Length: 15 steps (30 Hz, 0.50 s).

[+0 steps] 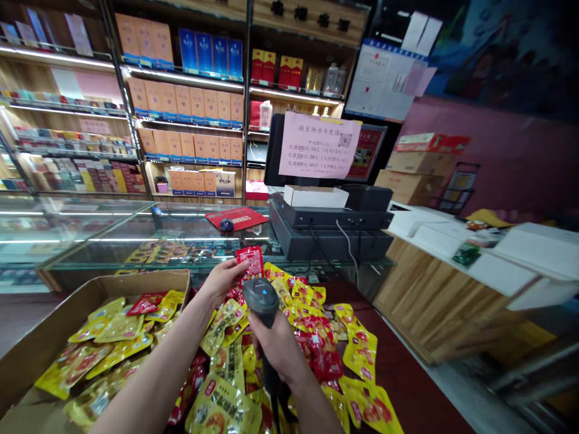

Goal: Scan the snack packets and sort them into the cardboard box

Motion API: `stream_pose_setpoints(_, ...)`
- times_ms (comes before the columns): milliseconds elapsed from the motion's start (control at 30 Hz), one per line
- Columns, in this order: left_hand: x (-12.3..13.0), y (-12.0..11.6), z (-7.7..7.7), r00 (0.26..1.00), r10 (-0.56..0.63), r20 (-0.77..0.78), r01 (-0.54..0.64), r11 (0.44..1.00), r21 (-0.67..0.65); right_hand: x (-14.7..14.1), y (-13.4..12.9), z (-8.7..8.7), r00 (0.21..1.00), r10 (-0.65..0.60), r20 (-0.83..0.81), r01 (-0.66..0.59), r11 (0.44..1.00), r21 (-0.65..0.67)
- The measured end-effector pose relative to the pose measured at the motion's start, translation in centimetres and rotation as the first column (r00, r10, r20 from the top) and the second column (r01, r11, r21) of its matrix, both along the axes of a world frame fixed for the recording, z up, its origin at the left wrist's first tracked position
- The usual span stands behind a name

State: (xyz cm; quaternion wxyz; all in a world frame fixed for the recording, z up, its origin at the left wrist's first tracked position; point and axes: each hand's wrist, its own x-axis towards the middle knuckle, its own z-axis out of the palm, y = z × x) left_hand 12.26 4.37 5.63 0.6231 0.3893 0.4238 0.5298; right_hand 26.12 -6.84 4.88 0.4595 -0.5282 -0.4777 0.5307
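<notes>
My left hand pinches a small red packet by its left side, holding it up above the heap. Just to the right and nearer, my right hand is wrapped round the handle of a black barcode scanner, whose head shows a small blue light and sits close below the red packet. Beneath both hands lies a spread of yellow packets and red packets on a dark red tabletop.
An open cardboard box with more packets stands at the left. Behind the heap are a glass counter, a red mat with a mouse, and a register with a cable. A wooden cabinet stands at the right.
</notes>
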Motion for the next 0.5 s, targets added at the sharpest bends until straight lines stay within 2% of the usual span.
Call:
stream_pose_setpoints(200,0.2,0.2,-0.2,0.995,-0.021,0.102,0.019,1.0,0.022,-0.1,-0.1,-0.1,1.0,-0.004,0.018,0.005,1.0,-0.007)
stream_pose_setpoints(333,0.0,0.1,-0.2,0.998,-0.019,0.057,0.019,1.0,-0.01,0.1,-0.2,-0.2,1.0,0.02,-0.006,-0.02,1.0,-0.006)
stream_pose_setpoints(400,0.0,0.0,-0.2,1.0,-0.016,0.023,0.016,0.999,-0.027,0.5,0.1,-0.1,0.999,-0.024,-0.028,0.026,0.998,0.063)
stream_pose_setpoints(500,0.1,-0.2,-0.1,0.999,-0.033,0.016,0.034,0.999,-0.037,1.4,1.3,0.6,0.989,-0.124,-0.085,0.14,0.966,0.216)
